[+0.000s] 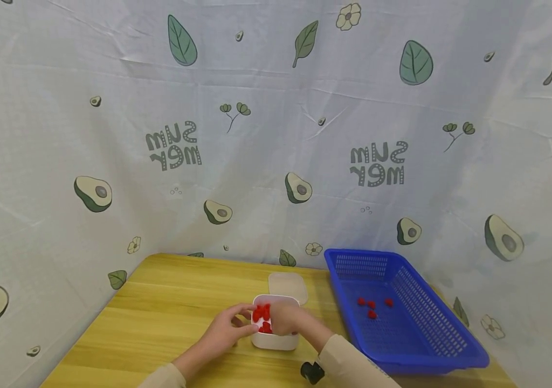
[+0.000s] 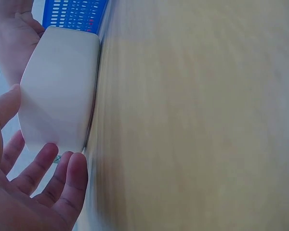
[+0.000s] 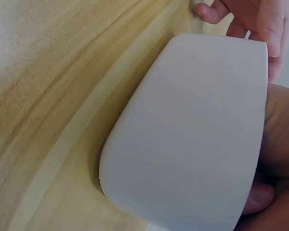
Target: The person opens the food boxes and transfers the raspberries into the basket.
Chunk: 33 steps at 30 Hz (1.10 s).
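A white box [image 1: 274, 341] with rounded corners stands uncovered on the wooden table, several small red pieces [image 1: 261, 311] inside it. My left hand [image 1: 226, 330] holds the box's left side, thumb at the near corner and index finger farther back along the rim. In the left wrist view its other fingers [image 2: 76, 175] spread loosely by the box wall. My right hand [image 1: 284, 318] reaches down into the box from the right. The wall hides most of its fingers in the right wrist view, and I cannot tell whether they pinch a red piece.
Just behind the box, a pale, flat, rounded square piece [image 1: 288, 285] lies on the table [image 1: 188, 291]. To the right stands a blue plastic basket [image 1: 416, 353] with slotted walls, several small red pieces [image 1: 371, 313] on its floor. A printed curtain [image 1: 266, 161] hangs behind the table.
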Tool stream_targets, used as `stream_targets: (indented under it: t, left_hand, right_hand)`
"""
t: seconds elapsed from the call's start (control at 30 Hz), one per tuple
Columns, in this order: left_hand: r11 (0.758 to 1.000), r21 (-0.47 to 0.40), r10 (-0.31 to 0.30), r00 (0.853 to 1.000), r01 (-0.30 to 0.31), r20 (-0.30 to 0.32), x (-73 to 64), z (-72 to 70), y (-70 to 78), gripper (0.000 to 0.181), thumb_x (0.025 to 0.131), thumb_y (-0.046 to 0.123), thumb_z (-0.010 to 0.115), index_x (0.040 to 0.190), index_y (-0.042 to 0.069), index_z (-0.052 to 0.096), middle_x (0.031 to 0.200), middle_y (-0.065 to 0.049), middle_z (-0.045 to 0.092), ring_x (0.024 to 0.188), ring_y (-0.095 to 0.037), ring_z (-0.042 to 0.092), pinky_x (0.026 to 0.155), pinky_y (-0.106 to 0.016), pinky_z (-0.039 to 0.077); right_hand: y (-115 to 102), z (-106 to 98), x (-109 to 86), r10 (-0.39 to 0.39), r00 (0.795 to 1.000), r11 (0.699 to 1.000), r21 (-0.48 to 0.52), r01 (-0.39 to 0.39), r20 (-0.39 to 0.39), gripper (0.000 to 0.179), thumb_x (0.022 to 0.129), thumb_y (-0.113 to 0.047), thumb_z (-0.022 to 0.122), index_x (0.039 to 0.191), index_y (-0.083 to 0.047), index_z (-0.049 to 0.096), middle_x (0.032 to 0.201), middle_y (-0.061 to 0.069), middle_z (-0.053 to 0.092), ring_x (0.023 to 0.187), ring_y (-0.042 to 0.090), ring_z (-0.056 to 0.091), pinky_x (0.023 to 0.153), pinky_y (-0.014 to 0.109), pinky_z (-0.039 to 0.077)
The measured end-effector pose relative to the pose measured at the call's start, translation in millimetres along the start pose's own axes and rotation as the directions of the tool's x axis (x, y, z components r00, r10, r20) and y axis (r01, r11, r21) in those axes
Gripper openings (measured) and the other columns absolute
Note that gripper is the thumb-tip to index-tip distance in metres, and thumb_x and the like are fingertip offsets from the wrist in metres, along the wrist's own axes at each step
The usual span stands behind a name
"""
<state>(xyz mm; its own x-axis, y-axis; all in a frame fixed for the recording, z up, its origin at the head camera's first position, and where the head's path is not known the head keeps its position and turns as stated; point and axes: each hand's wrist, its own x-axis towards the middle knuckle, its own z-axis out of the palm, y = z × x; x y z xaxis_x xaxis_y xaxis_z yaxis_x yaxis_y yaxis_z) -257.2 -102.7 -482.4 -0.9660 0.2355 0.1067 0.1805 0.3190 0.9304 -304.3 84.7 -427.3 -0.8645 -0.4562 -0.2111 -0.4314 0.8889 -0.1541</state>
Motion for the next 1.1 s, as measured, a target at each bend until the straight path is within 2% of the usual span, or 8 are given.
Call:
stream_targets:
  t: [0.07,0.17,0.27,0.37,0.57,0.7,0.93,1.1]
  left_hand:
    - [1.000,-0.002,-0.002,1.000,0.002,0.001,-0.7,0.3,0.3,0.048,0.092,0.030,0.075,0.134,0.013,0.061,0.116,-0.009,0.062,0.092,-0.023,0.057,0.062,-0.034,0.052]
    - [1.000,-0.004,-0.008,1.000,0.008,0.002,-1.4,0.3,0.8,0.049,0.092,0.031,0.075,0.135,0.013,0.061,0.117,-0.009,0.061,0.092,-0.023,0.057,0.063,-0.034,0.052]
    - [1.000,-0.004,-0.017,1.000,0.017,-0.002,-1.0,0.4,0.2,0.049,0.091,0.032,0.076,0.134,0.015,0.061,0.117,-0.008,0.061,0.093,-0.023,0.057,0.063,-0.034,0.053]
    - [1.000,-0.006,-0.021,1.000,0.021,-0.004,-0.2,0.6,-1.0,0.050,0.090,0.033,0.076,0.134,0.015,0.061,0.117,-0.007,0.061,0.093,-0.022,0.057,0.064,-0.034,0.053]
    - [1.000,-0.005,-0.023,1.000,0.023,-0.002,-0.6,0.2,-1.7,0.050,0.090,0.033,0.076,0.134,0.015,0.061,0.116,-0.007,0.062,0.092,-0.021,0.058,0.063,-0.033,0.053]
    - [1.000,-0.005,-0.029,1.000,0.029,-0.002,-1.0,-0.5,-0.3,0.049,0.091,0.033,0.076,0.134,0.015,0.061,0.116,-0.007,0.061,0.091,-0.021,0.058,0.062,-0.031,0.053]
    - [1.000,-0.003,-0.028,1.000,0.028,-0.005,-1.4,-1.6,5.2,0.049,0.090,0.031,0.076,0.134,0.014,0.062,0.115,-0.008,0.061,0.091,-0.022,0.058,0.061,-0.031,0.051]
    - [1.000,0.000,-0.028,1.000,0.028,-0.005,-0.5,-3.4,6.1,0.049,0.090,0.031,0.076,0.134,0.015,0.061,0.116,-0.008,0.061,0.091,-0.022,0.058,0.062,-0.031,0.052]
  right_hand:
    - [0.2,2.6,0.0,-0.010,1.000,1.000,0.004,0.010,-0.013,0.006,0.085,-0.012,0.072,0.083,-0.012,0.066,0.058,-0.003,0.051,0.043,0.012,0.039,0.042,0.022,0.038]
    - [2.0,3.9,-0.3,-0.076,0.996,0.997,0.024,0.077,-0.038,0.009,0.087,-0.019,0.073,0.089,-0.013,0.067,0.057,-0.004,0.048,0.044,0.011,0.040,0.043,0.021,0.037]
    - [4.6,3.7,-0.1,-0.155,0.985,0.985,0.061,0.160,-0.076,0.023,0.087,-0.028,0.076,0.103,-0.014,0.066,0.066,-0.005,0.056,0.055,0.010,0.047,0.054,0.022,0.045]
    - [6.8,5.2,1.4,-0.196,0.974,0.974,0.088,0.207,-0.117,0.034,0.086,-0.032,0.077,0.112,-0.015,0.064,0.079,-0.005,0.065,0.069,0.010,0.052,0.069,0.024,0.051]
    - [9.0,13.0,8.8,-0.207,0.962,0.961,0.148,0.234,-0.179,0.037,0.080,-0.029,0.082,0.110,-0.019,0.063,0.089,-0.005,0.068,0.076,0.009,0.056,0.075,0.027,0.054]
    - [8.9,14.3,11.3,-0.180,0.966,0.950,0.223,0.220,-0.186,0.037,0.077,-0.024,0.085,0.108,-0.021,0.064,0.087,-0.006,0.067,0.074,0.009,0.055,0.070,0.026,0.053]
    - [3.5,9.5,6.0,0.002,0.990,0.921,0.385,0.054,-0.142,0.037,0.073,-0.011,0.087,0.105,-0.012,0.069,0.079,0.000,0.063,0.061,0.018,0.054,0.053,0.031,0.052]
    - [0.3,7.2,5.4,0.035,0.985,0.931,0.365,0.030,-0.171,0.032,0.073,-0.011,0.088,0.099,-0.007,0.070,0.079,0.001,0.065,0.067,0.018,0.055,0.061,0.032,0.054]
